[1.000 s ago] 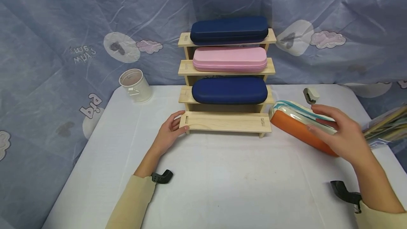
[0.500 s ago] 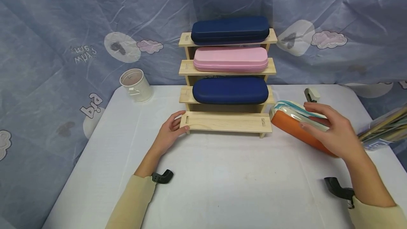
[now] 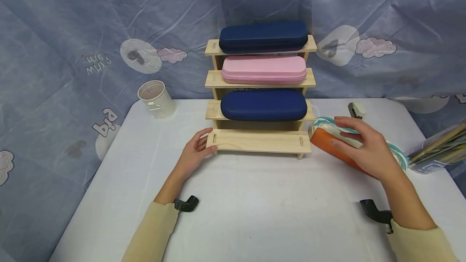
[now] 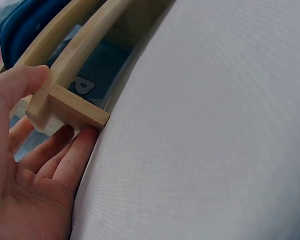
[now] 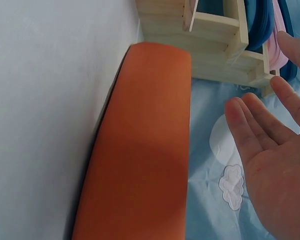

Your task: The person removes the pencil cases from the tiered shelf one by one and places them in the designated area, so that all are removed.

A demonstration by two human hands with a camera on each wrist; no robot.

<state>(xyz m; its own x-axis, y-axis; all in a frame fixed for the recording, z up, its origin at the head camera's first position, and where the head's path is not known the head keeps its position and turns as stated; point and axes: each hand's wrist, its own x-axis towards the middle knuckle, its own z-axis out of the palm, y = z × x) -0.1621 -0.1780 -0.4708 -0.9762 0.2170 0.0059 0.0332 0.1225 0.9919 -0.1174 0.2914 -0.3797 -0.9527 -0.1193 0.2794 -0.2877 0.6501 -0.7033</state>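
A four-tier wooden rack (image 3: 258,140) stands at the table's back. Its upper tiers bear a dark navy case (image 3: 263,37), a pink case (image 3: 263,71) and a blue case (image 3: 263,104); the lowest tier is bare. My left hand (image 3: 193,152) grips that tier's left end, thumb on top and fingers against the leg (image 4: 72,107). To the right of the rack, an orange pencil case (image 3: 327,145) with a teal-and-white top lies slanted. My right hand (image 3: 371,153) is over it, thumb and fingers spread; the right wrist view shows nothing in its grasp.
A cream metal bucket (image 3: 158,101) stands at the back left. At the right edge is a clear container (image 3: 431,155) of thin sticks. A small white and dark object (image 3: 357,109) lies behind the pencil case. Patterned blue cloth (image 3: 182,11) hangs behind the table.
My right hand has moved left over the orange pencil case, uncovering its right end. My left hand has stayed at the rack's lowest tier.
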